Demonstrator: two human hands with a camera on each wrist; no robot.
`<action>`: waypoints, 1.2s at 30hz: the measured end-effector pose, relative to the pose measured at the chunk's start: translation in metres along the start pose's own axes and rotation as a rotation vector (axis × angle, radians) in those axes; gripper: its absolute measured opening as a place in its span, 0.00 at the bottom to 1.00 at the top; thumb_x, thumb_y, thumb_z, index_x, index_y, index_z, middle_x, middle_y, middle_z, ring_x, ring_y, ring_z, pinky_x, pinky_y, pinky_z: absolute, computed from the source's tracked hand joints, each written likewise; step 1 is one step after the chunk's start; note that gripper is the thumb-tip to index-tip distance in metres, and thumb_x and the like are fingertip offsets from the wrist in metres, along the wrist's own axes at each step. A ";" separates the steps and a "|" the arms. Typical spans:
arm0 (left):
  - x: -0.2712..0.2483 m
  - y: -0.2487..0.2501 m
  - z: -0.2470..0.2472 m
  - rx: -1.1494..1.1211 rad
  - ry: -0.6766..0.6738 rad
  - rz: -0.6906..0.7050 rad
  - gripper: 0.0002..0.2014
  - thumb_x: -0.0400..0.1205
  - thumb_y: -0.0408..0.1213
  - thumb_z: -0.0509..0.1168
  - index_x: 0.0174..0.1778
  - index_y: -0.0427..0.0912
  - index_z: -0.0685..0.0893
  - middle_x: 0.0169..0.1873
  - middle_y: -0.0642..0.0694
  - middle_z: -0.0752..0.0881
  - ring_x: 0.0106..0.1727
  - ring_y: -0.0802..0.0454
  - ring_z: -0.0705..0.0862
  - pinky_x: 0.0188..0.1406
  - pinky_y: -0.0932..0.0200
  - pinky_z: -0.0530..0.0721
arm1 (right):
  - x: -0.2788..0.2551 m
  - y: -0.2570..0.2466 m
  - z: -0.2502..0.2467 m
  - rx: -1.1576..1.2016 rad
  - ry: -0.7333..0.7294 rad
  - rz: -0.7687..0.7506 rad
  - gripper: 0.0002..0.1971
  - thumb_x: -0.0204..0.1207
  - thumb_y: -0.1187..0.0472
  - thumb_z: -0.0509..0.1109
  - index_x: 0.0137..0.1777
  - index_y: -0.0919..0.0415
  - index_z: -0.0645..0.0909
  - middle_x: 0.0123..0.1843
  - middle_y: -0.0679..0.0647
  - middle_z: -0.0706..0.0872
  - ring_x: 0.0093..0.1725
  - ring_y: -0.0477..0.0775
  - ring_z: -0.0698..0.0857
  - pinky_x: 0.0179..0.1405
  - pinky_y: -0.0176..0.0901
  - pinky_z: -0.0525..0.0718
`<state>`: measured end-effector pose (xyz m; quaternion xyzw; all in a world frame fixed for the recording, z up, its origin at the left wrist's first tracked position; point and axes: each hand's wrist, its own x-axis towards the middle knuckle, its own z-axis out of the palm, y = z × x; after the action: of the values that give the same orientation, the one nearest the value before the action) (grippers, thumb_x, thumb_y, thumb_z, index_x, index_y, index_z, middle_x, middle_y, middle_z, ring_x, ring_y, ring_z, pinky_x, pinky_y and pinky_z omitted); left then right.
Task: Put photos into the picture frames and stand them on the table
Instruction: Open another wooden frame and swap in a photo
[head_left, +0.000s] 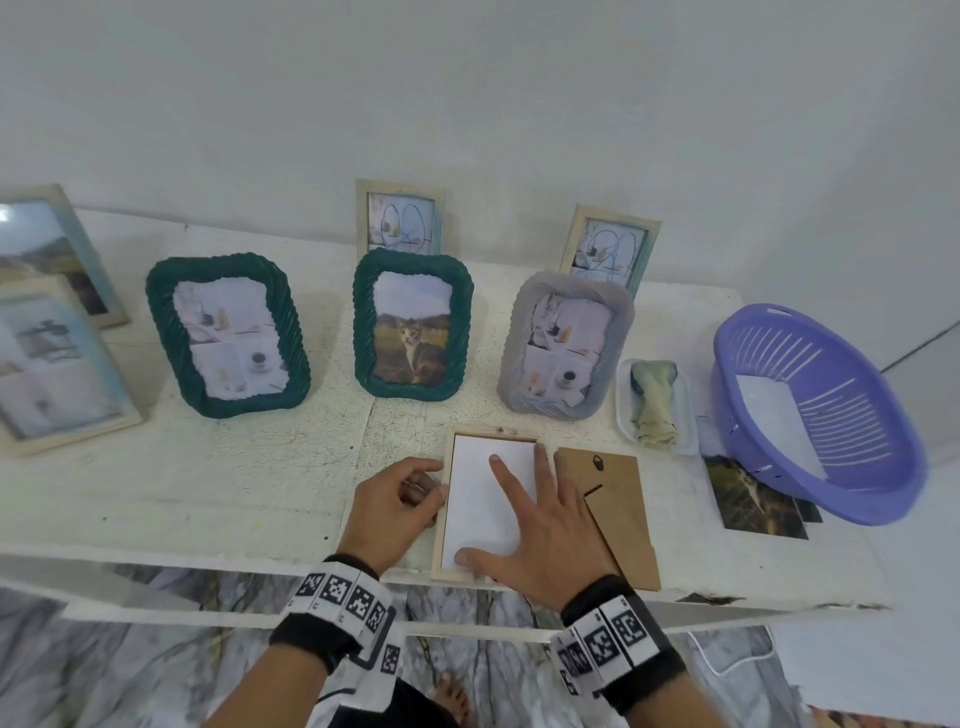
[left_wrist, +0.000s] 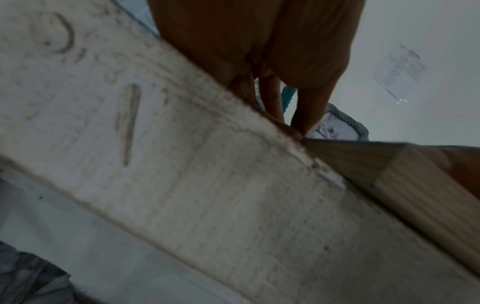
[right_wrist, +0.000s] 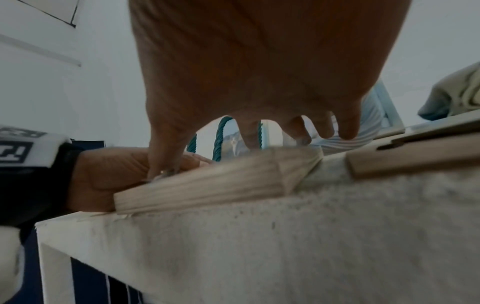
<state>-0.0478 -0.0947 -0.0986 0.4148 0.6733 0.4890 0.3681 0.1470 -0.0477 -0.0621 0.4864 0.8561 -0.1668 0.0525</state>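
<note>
while left hand (head_left: 395, 506) steadies the frame (head_left: 441, 530), right hand (head_left: 540, 525) presses the photo (head_left: 475, 499) flat.

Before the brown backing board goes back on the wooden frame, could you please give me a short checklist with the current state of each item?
1. Wooden frame lies face down near the table's front edge: ok.
2. Photo sits white side up inside the frame's recess, seemingly square to it: ok.
3. Right hand presses the photo flat with spread fingers: ok.
4. Left hand steadies the frame's left edge: ok.
5. Backing board lies beside the frame on its right, its near-left part under the right hand: ok.
6. Retaining tabs turned clear of the recess: cannot tell.
</note>
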 end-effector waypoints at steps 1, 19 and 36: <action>0.000 0.000 0.000 -0.001 0.002 0.002 0.11 0.77 0.29 0.75 0.52 0.45 0.89 0.33 0.51 0.88 0.31 0.58 0.84 0.36 0.52 0.91 | 0.004 -0.002 0.001 -0.031 -0.015 -0.004 0.56 0.59 0.16 0.56 0.82 0.36 0.33 0.85 0.62 0.32 0.84 0.67 0.34 0.83 0.63 0.46; -0.001 0.002 0.000 0.007 -0.009 0.014 0.10 0.77 0.30 0.75 0.52 0.46 0.89 0.33 0.49 0.87 0.32 0.57 0.84 0.36 0.52 0.91 | 0.024 -0.008 0.001 -0.032 -0.126 0.000 0.68 0.46 0.12 0.55 0.81 0.40 0.26 0.83 0.71 0.31 0.81 0.75 0.31 0.80 0.67 0.38; -0.004 0.005 0.000 0.027 0.002 0.040 0.10 0.78 0.30 0.73 0.52 0.46 0.88 0.34 0.47 0.87 0.33 0.59 0.84 0.35 0.62 0.88 | 0.020 -0.005 -0.008 0.062 0.160 0.045 0.54 0.64 0.27 0.69 0.84 0.45 0.46 0.79 0.53 0.68 0.77 0.61 0.65 0.78 0.55 0.64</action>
<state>-0.0456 -0.0974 -0.0938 0.4326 0.6717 0.4876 0.3520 0.1332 -0.0312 -0.0588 0.5188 0.8407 -0.1526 -0.0272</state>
